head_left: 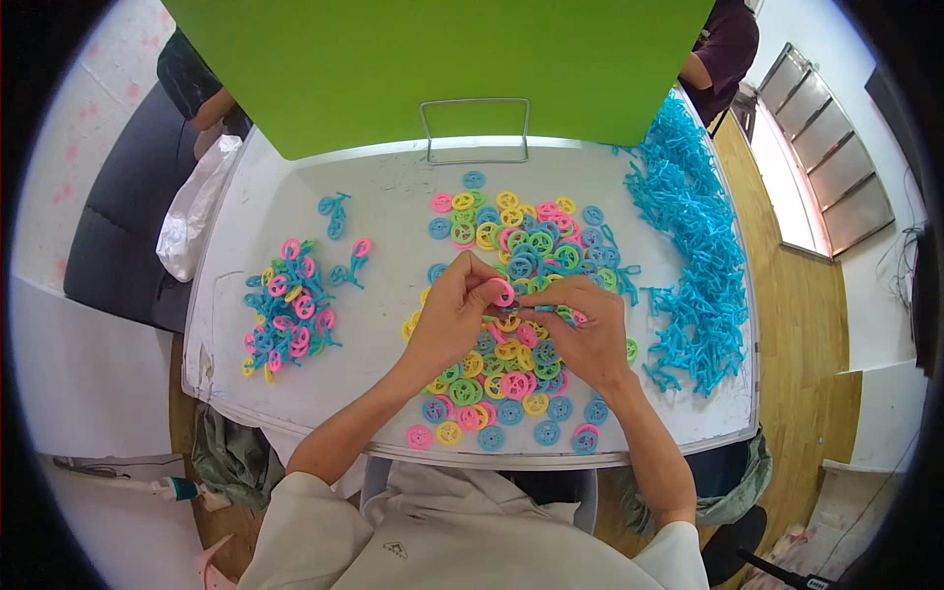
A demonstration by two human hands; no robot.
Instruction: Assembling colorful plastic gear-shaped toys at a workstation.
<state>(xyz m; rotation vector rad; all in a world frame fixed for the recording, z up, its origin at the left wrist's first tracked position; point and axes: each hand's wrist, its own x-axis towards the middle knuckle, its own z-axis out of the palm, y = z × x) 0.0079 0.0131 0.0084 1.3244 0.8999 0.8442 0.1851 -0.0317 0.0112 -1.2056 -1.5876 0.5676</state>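
Note:
Over the middle of the white table, my left hand (pixel 444 320) pinches a small pink plastic wheel (pixel 505 292) between thumb and fingers. Close beside it, my right hand (pixel 590 332) grips a thin blue plastic frame (pixel 540 309), with green and pink showing at its far end by the fingers. The wheel and the frame nearly meet; whether they are joined cannot be seen. Beneath both hands spreads a heap of loose wheels (pixel 510 384) in pink, yellow, green and blue. Along the right side lies a long pile of blue frames (pixel 694 251).
On the left is a cluster of frames fitted with wheels (pixel 285 313), and a few more pieces (pixel 336 214) lie farther back. A green panel (pixel 433 64) with a wire stand (pixel 476 160) rises at the far edge. Other people's arms (pixel 210 110) show beyond it. A white plastic bag (pixel 193 211) hangs at left.

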